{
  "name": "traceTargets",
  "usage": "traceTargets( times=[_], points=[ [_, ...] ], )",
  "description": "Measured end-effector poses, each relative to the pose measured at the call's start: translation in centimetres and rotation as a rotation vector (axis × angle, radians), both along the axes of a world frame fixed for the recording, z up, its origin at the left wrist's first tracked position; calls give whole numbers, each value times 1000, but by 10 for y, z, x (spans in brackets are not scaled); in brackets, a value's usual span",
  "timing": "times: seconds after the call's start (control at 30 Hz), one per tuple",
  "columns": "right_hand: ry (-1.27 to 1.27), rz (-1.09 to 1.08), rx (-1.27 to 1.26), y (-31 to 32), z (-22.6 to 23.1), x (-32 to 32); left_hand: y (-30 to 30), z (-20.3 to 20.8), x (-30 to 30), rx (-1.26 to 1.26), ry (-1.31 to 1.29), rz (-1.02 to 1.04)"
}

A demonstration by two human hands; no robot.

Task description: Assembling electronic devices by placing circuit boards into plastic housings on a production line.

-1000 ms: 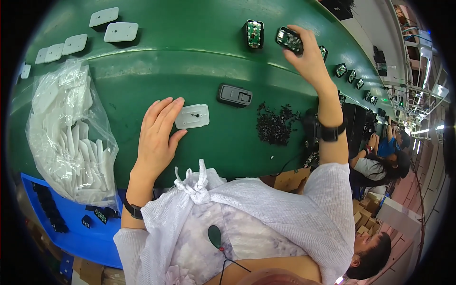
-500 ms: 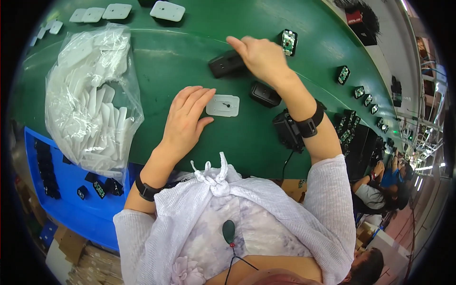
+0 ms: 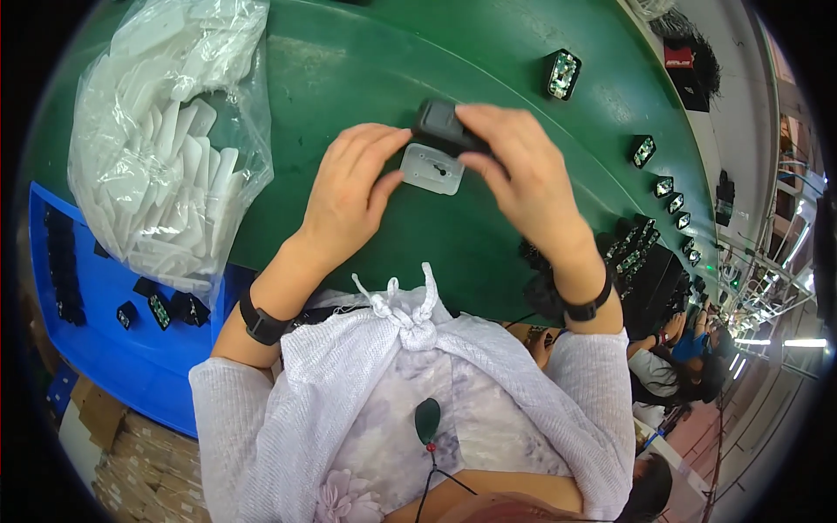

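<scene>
A translucent white plastic plate (image 3: 433, 170) with rounded corners and a dark keyhole-shaped mark lies flat on the green worktop. Right behind it, a black box-shaped housing (image 3: 442, 126) is gripped by my right hand (image 3: 527, 174), whose fingers cover the housing's right end. My right thumb comes down near the plate's right edge. On the other side, my left hand (image 3: 344, 183) has its thumb and fingers apart, with the fingertips at the housing's left end and the thumb beside the plate. Whether those fingertips press on the housing is hard to see.
A clear bag of white plates (image 3: 170, 157) lies at left, above a blue tray (image 3: 113, 366) with black parts. Black housings with green circuit boards (image 3: 564, 74) line the right side of the worktop (image 3: 349, 78). Other people sit farther right.
My right hand has come nearer with a black housing, now just behind the white plate. My left hand's fingertips have moved to the housing's left end. The view has shifted somewhat.
</scene>
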State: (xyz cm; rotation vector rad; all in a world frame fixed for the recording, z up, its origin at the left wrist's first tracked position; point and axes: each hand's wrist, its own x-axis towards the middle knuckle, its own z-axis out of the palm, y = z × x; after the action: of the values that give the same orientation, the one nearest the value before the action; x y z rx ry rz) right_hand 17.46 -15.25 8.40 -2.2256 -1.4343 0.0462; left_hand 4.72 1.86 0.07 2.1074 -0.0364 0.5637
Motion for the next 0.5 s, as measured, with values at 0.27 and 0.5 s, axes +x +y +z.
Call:
traceTargets(
  times=[0.27, 0.5],
  points=[
    [27, -11, -145, -11, -10, -37, -2, -4, -1, 8, -24, 22],
    [-94, 0, -217, -7, -15, -43, -2, -8, -1, 54, -6, -7]
  ],
)
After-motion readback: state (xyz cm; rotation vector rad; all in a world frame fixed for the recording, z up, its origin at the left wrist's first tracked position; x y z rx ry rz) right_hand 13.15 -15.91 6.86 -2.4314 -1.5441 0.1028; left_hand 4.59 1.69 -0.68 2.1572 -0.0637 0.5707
